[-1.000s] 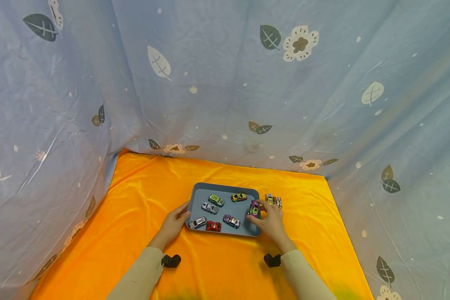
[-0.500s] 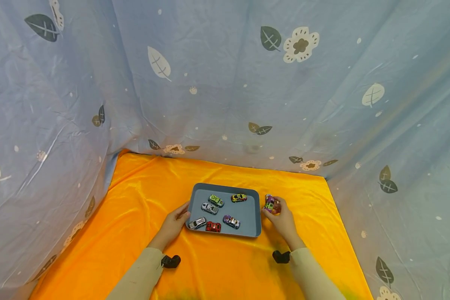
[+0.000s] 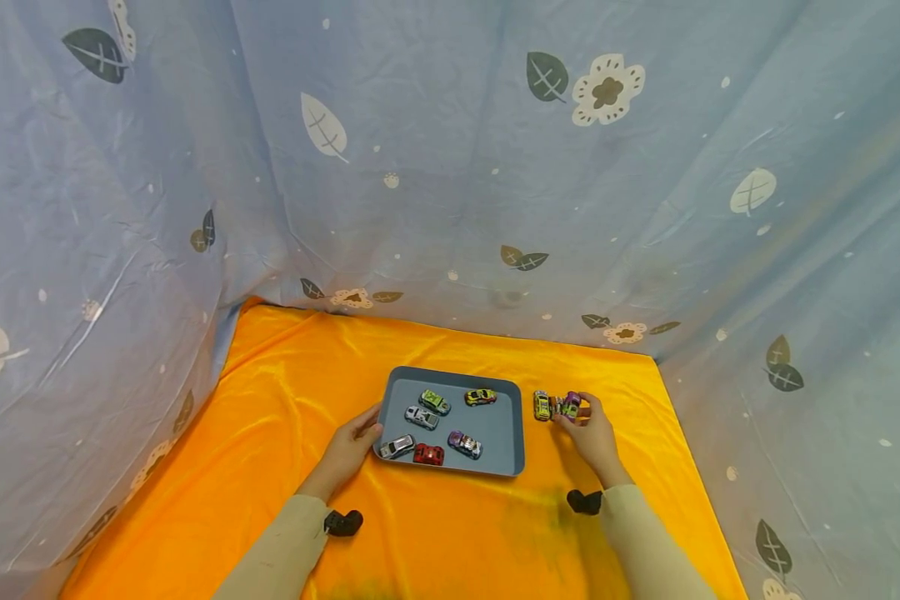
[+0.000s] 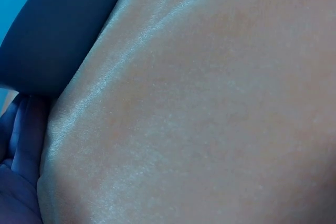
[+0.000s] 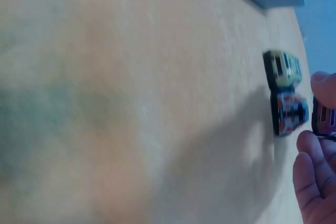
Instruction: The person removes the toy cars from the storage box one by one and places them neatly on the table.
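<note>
In the head view my left hand holds the left side of a grey-blue tray, thumb at its rim. The tray's dark wall shows beside the fingers in the left wrist view. My right hand pinches a purple-and-green toy car between thumb and fingers, to the right of the tray. Just left of it, a yellow toy car and an orange-and-silver toy car stand side by side on the cloth. The held car is partly cut off in the right wrist view.
Inside the tray lie several toy cars, among them a green one, a yellow-and-black one, a red one and a purple-silver one. Orange cloth covers the table. A patterned blue curtain encloses the back and sides.
My right hand has carried the purple-and-green car from the tray's right end, over its rim, to the right past the two cars on the cloth. My left hand stays at the tray.
</note>
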Demonstrator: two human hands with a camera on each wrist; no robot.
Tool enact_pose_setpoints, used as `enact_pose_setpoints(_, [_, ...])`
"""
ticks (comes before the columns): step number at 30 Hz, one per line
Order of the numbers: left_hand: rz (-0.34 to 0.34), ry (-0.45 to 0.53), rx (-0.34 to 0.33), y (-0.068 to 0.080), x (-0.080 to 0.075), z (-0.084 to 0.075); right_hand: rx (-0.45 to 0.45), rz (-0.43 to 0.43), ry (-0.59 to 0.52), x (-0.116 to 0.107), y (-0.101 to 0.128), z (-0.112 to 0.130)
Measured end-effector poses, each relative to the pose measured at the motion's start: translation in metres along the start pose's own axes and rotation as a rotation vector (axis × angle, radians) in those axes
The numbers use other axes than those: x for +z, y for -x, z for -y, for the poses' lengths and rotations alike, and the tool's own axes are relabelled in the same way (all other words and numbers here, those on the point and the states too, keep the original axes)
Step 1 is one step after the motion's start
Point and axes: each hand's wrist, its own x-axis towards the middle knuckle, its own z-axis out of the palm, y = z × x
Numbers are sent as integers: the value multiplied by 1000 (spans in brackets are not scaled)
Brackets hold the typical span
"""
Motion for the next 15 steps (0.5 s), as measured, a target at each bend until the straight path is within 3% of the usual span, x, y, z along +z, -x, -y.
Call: enact_pose_setpoints(15, [-6, 3, -34, -1, 0, -1, -24, 162, 223, -21, -26, -9])
